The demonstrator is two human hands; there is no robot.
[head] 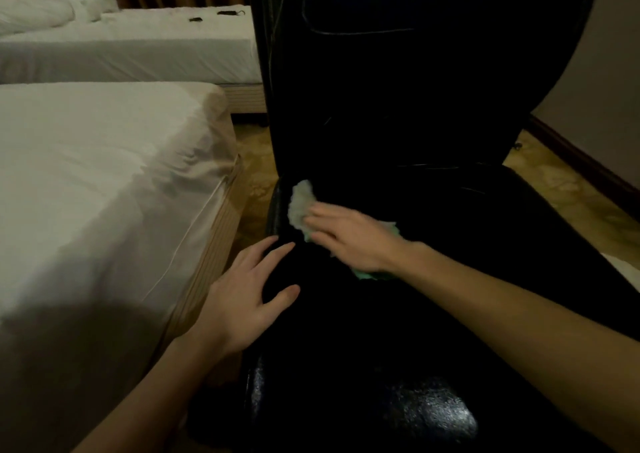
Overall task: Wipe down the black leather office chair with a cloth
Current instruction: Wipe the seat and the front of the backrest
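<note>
The black leather office chair (415, 113) fills the middle and right of the view, its tall backrest upright and its seat running toward me. A pale green cloth (300, 203) lies on the seat's far left corner. My right hand (353, 238) presses flat on the cloth with straight fingers, covering most of it. My left hand (242, 300) rests with spread fingers on the seat's left edge, just in front of the cloth.
A bed with a white sheet (104, 182) stands close against the chair's left side. A second white bed (131, 44) lies behind it with small dark items on top. Patterned carpet (571, 196) shows to the right, bounded by a wall with dark skirting.
</note>
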